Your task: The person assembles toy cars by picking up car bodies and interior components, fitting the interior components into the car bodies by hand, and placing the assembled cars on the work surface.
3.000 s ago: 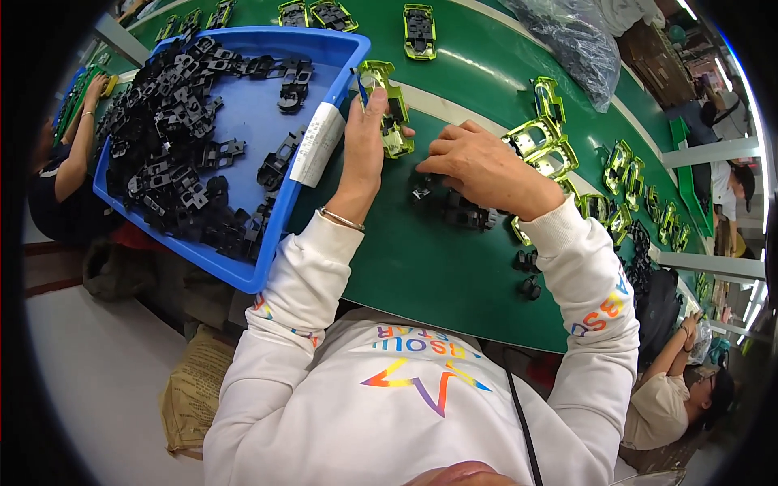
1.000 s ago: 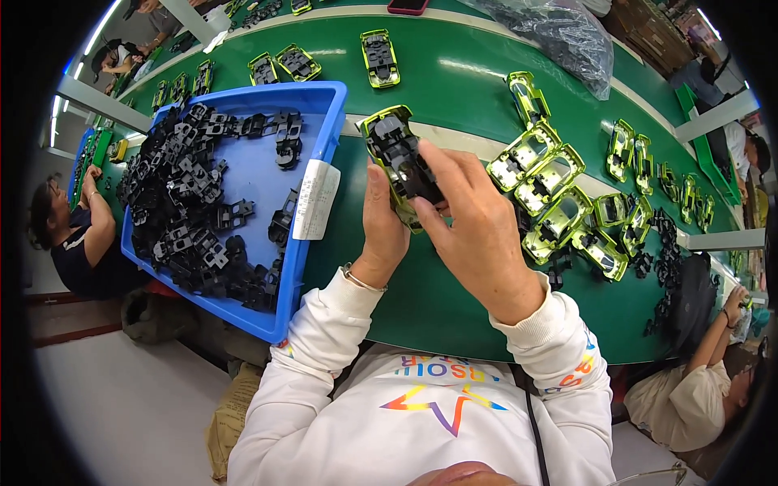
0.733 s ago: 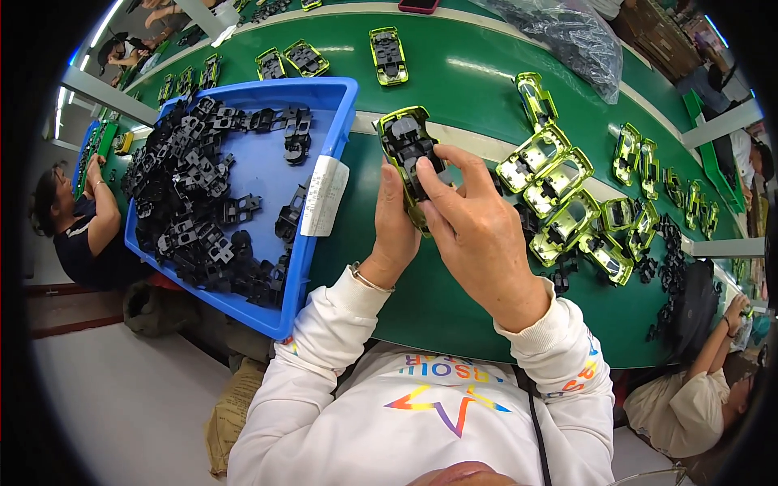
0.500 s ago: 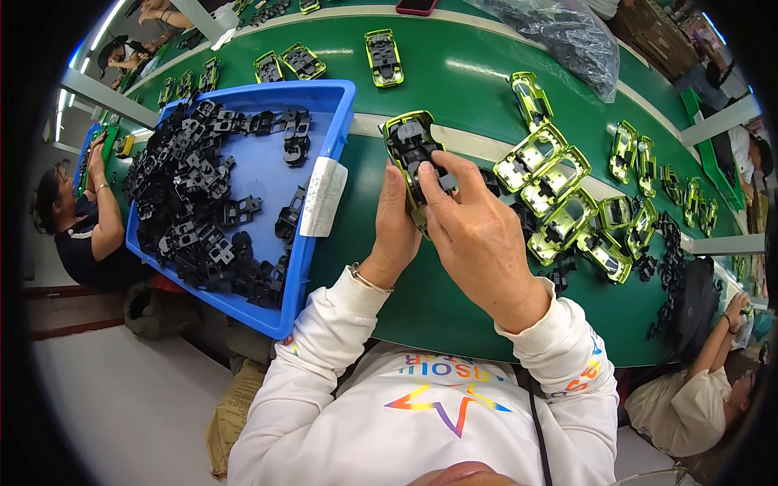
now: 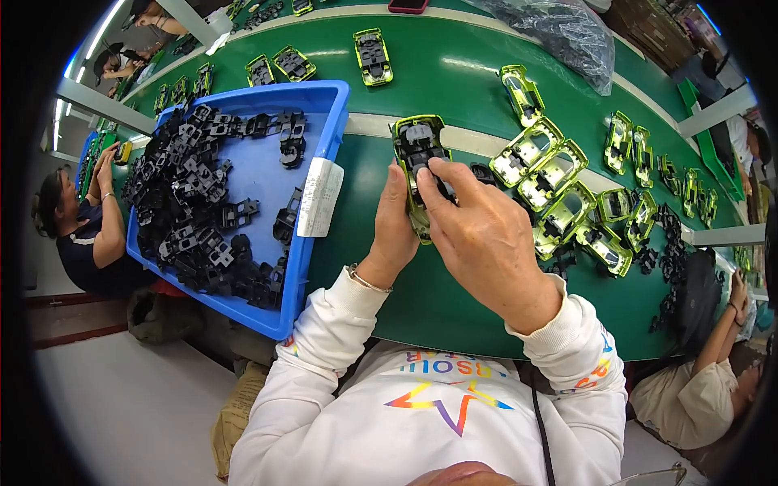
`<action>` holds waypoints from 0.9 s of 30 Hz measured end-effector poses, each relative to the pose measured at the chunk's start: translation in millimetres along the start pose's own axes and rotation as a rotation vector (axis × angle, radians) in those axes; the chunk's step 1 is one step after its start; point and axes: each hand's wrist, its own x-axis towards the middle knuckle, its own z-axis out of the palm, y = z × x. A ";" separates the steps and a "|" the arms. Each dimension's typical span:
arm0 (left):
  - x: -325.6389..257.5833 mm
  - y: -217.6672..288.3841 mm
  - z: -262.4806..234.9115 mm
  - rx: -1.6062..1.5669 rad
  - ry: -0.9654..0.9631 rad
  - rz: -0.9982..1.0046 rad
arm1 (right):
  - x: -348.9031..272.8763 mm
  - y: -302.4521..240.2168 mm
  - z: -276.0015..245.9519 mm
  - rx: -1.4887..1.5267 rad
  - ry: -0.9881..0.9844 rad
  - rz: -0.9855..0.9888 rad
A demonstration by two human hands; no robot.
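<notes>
Fitting stage of a toy-car assembly, seen from the worker's head. Nearest the worktop's near edge, the left hand (image 5: 395, 235) is wrapped about the left flank of an upturned yellow-green toy car shell (image 5: 415, 174), thumb along its side, holding it clear of the green worktop (image 5: 454, 73) near the middle. The right hand (image 5: 485, 235) lies over the shell from the right, its fingertips (image 5: 429, 170) bearing down on a black chassis insert (image 5: 420, 146) seated in the shell's open underside (whether it has fully snapped home cannot be told). Both hands are thus closed on the one workpiece.

Judged step: pressing the insert into the shell. The next move likely calls for even pressure along the insert's length, with the left hand bracing the shell against twist.

To the left, at the worktop's left edge and overhanging its near edge, a blue tray (image 5: 320, 154) holds a heap of loose black chassis parts (image 5: 194, 219). To the right, a cluster of further shells (image 5: 559, 190) lies upturned, with scattered small black pieces (image 5: 668, 251) towards the right edge. Farther off, single cars (image 5: 373, 55) rest near the far edge, beside a crumpled dark plastic bag (image 5: 559, 32). Other persons sit at the left and right margins.
</notes>
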 end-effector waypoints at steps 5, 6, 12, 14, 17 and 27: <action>0.0 -2.6 5.5 -0.008 -0.002 -0.040 | -5.4 1.9 -1.5 0.047 -0.003 0.031; 0.5 -3.4 6.0 -0.021 0.020 -0.046 | -3.9 1.0 2.0 0.011 -0.012 0.028; 0.9 -3.5 6.3 0.011 0.038 -0.056 | -0.2 4.2 6.5 -0.055 -0.057 0.014; 0.3 -3.3 1.8 0.007 -0.001 -0.065 | -0.3 3.8 9.4 -0.060 -0.085 0.024; -0.1 -2.5 1.6 0.015 -0.015 -0.080 | -0.9 1.7 9.7 -0.059 -0.095 0.047; 12.6 12.3 15.1 0.045 -0.114 -0.114 | -8.5 56.7 -15.1 0.715 0.030 0.257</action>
